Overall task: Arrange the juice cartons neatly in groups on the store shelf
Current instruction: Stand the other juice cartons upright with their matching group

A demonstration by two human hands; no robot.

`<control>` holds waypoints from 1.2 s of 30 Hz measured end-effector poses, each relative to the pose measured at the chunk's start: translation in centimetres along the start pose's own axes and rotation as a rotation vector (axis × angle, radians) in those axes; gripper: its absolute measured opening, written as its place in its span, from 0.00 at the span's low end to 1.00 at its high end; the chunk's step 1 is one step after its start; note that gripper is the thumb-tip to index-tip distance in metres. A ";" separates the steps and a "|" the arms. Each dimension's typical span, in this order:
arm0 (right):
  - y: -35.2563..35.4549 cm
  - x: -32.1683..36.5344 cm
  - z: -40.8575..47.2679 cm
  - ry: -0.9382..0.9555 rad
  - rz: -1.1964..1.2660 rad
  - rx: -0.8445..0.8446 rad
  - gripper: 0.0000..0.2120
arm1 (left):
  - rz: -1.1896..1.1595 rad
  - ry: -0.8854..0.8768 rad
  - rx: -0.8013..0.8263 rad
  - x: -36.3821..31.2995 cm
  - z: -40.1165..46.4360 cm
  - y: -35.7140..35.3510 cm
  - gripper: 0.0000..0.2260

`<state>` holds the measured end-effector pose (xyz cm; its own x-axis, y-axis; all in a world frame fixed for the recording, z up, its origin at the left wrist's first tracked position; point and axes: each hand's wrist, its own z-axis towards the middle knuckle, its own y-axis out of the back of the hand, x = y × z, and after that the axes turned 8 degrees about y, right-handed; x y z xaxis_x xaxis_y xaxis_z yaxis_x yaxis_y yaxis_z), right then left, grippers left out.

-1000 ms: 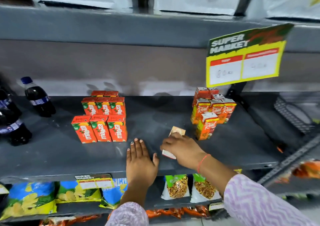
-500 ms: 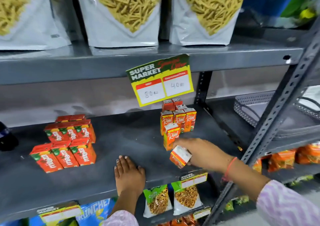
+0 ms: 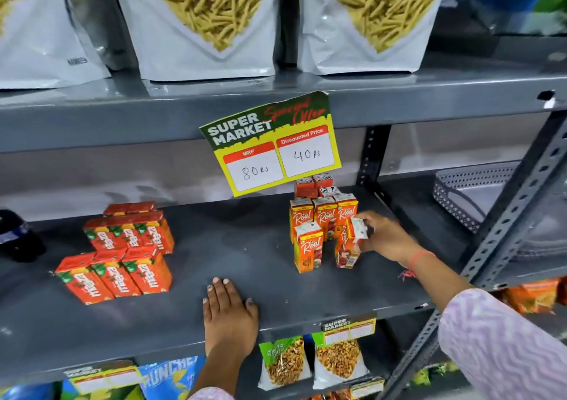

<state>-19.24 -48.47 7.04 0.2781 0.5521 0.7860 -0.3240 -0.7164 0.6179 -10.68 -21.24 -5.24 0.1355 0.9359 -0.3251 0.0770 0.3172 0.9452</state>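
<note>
Two groups of small juice cartons stand on the grey shelf. At the left is a block of red Maaza cartons in tidy rows. At the right is a cluster of orange Real cartons, with one Real carton standing alone in front. My right hand grips another Real carton, tilted, its base on the shelf beside the front one. My left hand lies flat on the shelf's front edge, fingers spread, holding nothing.
A green and yellow price sign hangs over the Real cartons. Big snack bags fill the shelf above, small snack packs the shelf below. A dark bottle stands at far left. A grey upright post and basket are at right.
My right hand picked a carton up from the front of the shelf and carried it back and right to the Real group. The view swung up and right. My left hand stayed put.
</note>
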 end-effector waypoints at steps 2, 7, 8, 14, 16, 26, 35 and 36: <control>-0.6 -0.3 0.1 -0.006 0.025 -0.013 0.28 | -0.010 -0.001 -0.016 0.0 0.0 0.0 0.39; -1.1 -0.1 0.2 -0.025 0.061 -0.025 0.30 | 0.025 -0.001 0.038 -0.1 0.2 -0.2 0.34; -1.2 -0.1 0.2 -0.031 0.075 -0.029 0.31 | 0.022 -0.001 0.025 -0.1 0.2 -0.2 0.36; -3.8 -1.0 -0.5 -0.114 0.338 -0.212 0.39 | 0.058 -0.023 0.007 -0.1 -0.1 0.3 0.43; -5.6 -1.4 -0.8 -0.155 0.372 -0.310 0.37 | 0.058 -0.014 -0.004 -0.1 -0.1 0.4 0.44; -9.7 -1.3 -0.1 -0.243 0.290 -0.565 0.22 | 0.113 0.010 0.049 -0.2 -0.2 0.6 0.33; -7.8 -2.5 -0.8 -0.224 0.273 -0.467 0.11 | 0.140 -0.003 0.068 -0.2 -0.2 0.8 0.34; -7.6 -2.7 -0.8 -0.207 0.273 -0.436 0.10 | 0.126 -0.004 0.063 -0.2 -0.2 0.9 0.34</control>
<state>-18.23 -44.19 0.20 0.2892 0.2439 0.9257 -0.7416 -0.5544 0.3778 -10.84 -21.08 -4.34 0.1518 0.9671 -0.2041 0.1211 0.1867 0.9749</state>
